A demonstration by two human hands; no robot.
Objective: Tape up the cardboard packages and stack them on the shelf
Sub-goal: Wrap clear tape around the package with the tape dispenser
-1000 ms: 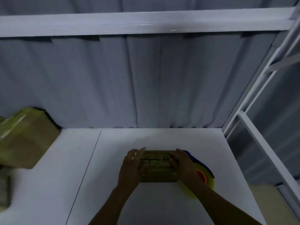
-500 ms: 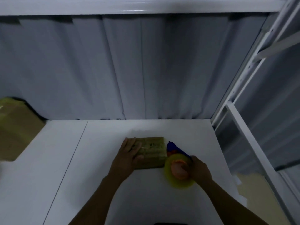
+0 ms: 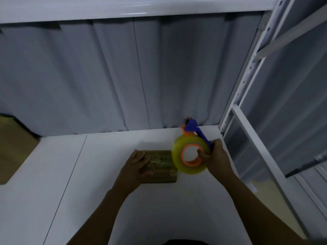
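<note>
A small flat cardboard package (image 3: 162, 167) lies on the white shelf board (image 3: 88, 183). My left hand (image 3: 137, 166) rests flat on its left half, fingers spread. My right hand (image 3: 216, 159) grips a tape dispenser (image 3: 192, 153) with a yellowish tape roll, an orange core and a blue handle. It is raised just above the package's right end, with its blue and orange head pointing up toward the back curtain.
A larger cardboard box (image 3: 13, 147) sits at the far left on the shelf. A grey pleated curtain (image 3: 123, 76) hangs behind. White shelf uprights and rails (image 3: 247, 82) run along the right, and an upper shelf beam (image 3: 132, 9) crosses overhead.
My right hand left the package, took hold of the tape dispenser lying beside it and lifted it up. My left hand stayed on the package.
</note>
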